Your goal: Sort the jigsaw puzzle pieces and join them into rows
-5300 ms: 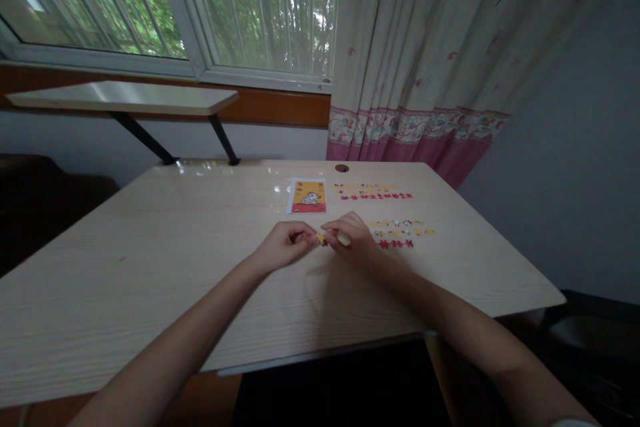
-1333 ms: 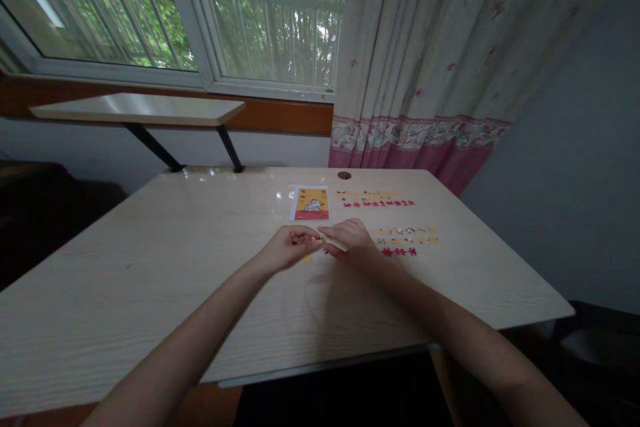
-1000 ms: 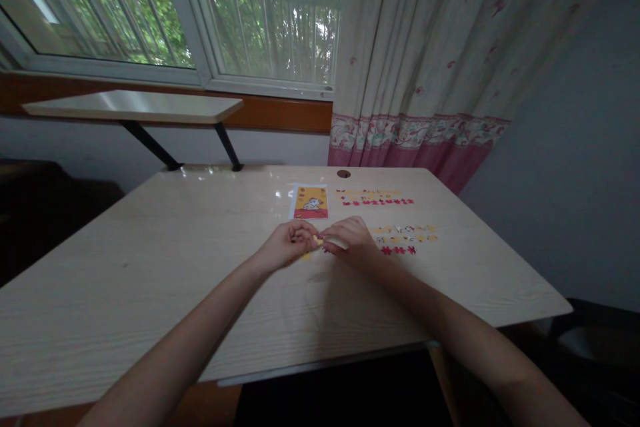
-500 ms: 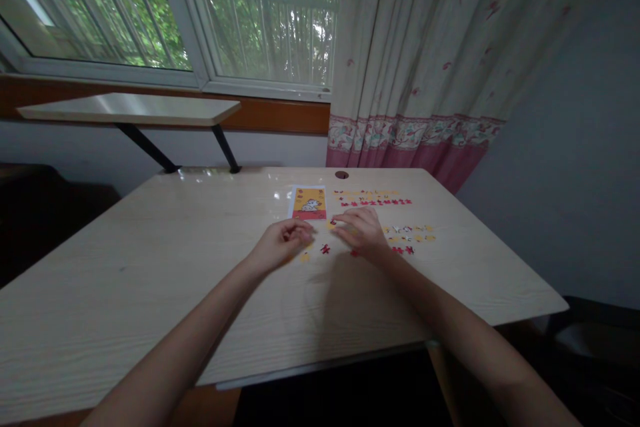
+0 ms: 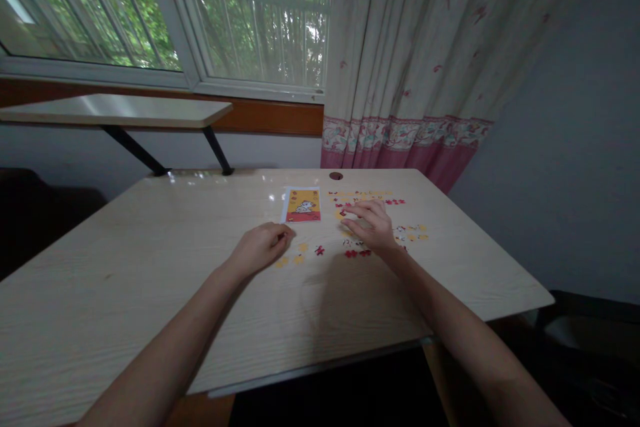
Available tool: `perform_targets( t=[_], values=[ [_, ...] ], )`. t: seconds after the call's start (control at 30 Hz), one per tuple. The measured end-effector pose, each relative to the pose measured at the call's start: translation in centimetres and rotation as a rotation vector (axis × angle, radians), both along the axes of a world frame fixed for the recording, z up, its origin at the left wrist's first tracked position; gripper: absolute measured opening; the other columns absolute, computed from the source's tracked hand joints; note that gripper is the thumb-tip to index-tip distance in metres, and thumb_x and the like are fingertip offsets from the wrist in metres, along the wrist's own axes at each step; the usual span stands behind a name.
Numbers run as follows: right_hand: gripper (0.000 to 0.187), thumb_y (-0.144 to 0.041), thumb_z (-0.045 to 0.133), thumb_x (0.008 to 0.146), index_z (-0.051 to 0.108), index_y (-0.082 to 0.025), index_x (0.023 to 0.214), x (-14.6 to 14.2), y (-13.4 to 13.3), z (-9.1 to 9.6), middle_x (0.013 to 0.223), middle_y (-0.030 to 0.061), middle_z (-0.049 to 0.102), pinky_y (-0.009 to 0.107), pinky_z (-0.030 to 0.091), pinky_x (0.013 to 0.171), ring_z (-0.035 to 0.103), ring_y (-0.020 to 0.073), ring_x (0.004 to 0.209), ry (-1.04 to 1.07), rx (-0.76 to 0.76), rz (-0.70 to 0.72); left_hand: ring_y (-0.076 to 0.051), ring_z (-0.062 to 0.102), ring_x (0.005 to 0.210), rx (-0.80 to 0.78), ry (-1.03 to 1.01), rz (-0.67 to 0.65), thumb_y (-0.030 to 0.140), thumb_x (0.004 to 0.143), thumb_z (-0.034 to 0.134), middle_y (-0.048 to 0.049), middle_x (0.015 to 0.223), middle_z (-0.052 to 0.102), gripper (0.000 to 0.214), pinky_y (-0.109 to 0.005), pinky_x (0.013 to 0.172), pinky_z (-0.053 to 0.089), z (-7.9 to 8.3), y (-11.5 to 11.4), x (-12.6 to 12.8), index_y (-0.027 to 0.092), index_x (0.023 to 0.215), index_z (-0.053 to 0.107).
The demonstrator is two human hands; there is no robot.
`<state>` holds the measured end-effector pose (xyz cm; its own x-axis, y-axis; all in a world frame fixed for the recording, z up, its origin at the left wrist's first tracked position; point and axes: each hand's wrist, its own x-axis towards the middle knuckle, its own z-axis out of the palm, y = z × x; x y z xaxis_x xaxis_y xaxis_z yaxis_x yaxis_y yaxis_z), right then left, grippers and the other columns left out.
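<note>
My right hand [image 5: 373, 225] hovers over the desk, thumb and fingers bent round a small yellow-and-red puzzle piece [image 5: 341, 213] at the fingertips. Partly hidden beneath that hand are rows of yellow, white and red puzzle pieces [image 5: 351, 254]. My left hand [image 5: 263, 243] is closed, its fingers curled; whether anything is inside them is hidden. Just beyond it lies a picture card [image 5: 305, 205] with a white animal on yellow and red. A single red piece [image 5: 319, 251] and several yellow pieces [image 5: 299, 259] lie between the hands.
The wooden desk [image 5: 165, 293] has a round cable hole [image 5: 336, 176] near its back edge. A raised shelf [image 5: 120, 110] on black legs stands at the back left. Behind are a window and a patterned curtain [image 5: 400, 80]. More pieces [image 5: 419, 237] lie in rows to the right.
My right hand has moved right with the puzzle piece. My left hand has drawn back to the left, its fingers more closed, uncovering yellow pieces. The view has turned slightly right.
</note>
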<state>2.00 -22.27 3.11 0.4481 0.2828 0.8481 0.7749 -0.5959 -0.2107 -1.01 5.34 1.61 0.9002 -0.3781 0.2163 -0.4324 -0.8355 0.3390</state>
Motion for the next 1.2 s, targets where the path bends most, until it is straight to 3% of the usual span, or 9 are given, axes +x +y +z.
perform_targets(
  t=[0.33,0.47,0.57,0.67,0.73,0.87,1.2],
  values=[
    [0.021,-0.035,0.06,0.079,0.066,-0.024,0.095,0.7,-1.3,0.8,0.089,0.0043,0.065,0.035,0.039,0.083,0.057,0.0175,0.085,0.143,-0.05,-0.01,-0.016,0.058,0.069,-0.028,0.019,-0.024,0.031,0.084,0.041,-0.0054,0.087,0.067,0.027,-0.024,0.062,0.04,0.1,-0.1,-0.1,0.02,0.092,0.064],
    [0.024,-0.036,0.06,0.076,0.068,-0.019,0.091,4.1,-5.1,1.2,0.089,0.0067,0.066,0.03,0.044,0.072,0.058,0.0164,0.076,0.402,-0.015,-0.114,-0.016,0.058,0.07,-0.037,0.014,-0.023,0.03,0.083,0.041,-0.0052,0.086,0.067,0.027,-0.026,0.063,0.04,0.2,-0.1,-0.2,0.02,0.094,0.063],
    [0.03,-0.037,0.059,0.074,0.068,-0.015,0.09,6.9,-8.9,0.7,0.082,0.0082,0.068,0.027,0.044,0.062,0.057,0.015,0.066,0.685,0.014,-0.273,-0.018,0.059,0.076,-0.061,0.011,-0.03,0.03,0.082,0.042,-0.006,0.089,0.067,0.025,-0.027,0.066,0.042,0.2,-0.2,-0.2,0.02,0.093,0.063],
    [0.034,-0.041,0.062,0.07,0.069,-0.012,0.088,8.9,-12.0,-0.1,0.075,0.0091,0.068,0.025,0.044,0.06,0.058,0.0157,0.063,0.82,-0.005,-0.402,-0.017,0.059,0.076,-0.062,0.017,-0.036,0.029,0.082,0.043,-0.0057,0.089,0.067,0.024,-0.026,0.066,0.042,0.2,-0.3,-0.2,0.02,0.091,0.063],
    [0.034,-0.043,0.064,0.068,0.07,-0.013,0.083,9.7,-13.3,-0.4,0.072,0.0083,0.069,0.025,0.045,0.061,0.059,0.0167,0.064,0.876,-0.067,-0.405,-0.016,0.058,0.074,-0.056,0.019,-0.035,0.029,0.082,0.042,-0.005,0.087,0.066,0.024,-0.025,0.064,0.042,0.2,-0.3,-0.2,0.02,0.091,0.063],
    [0.031,-0.044,0.067,0.065,0.072,-0.016,0.076,11.1,-14.1,-0.5,0.071,0.0064,0.069,0.027,0.046,0.067,0.061,0.0181,0.068,0.94,-0.168,-0.34,-0.016,0.058,0.071,-0.064,0.012,-0.028,0.03,0.082,0.043,-0.0043,0.085,0.066,0.024,-0.024,0.062,0.041,0.0,-0.1,-0.1,0.02,0.09,0.063],
    [0.024,-0.036,0.068,0.066,0.072,-0.019,0.082,13.0,-14.4,-0.9,0.077,0.005,0.07,0.033,0.044,0.081,0.062,0.0193,0.077,0.922,-0.198,-0.388,-0.016,0.058,0.073,-0.027,0.02,-0.028,0.03,0.084,0.041,-0.0049,0.089,0.066,0.024,-0.025,0.064,0.042,0.1,-0.1,-0.2,0.02,0.09,0.062]
  ],
)
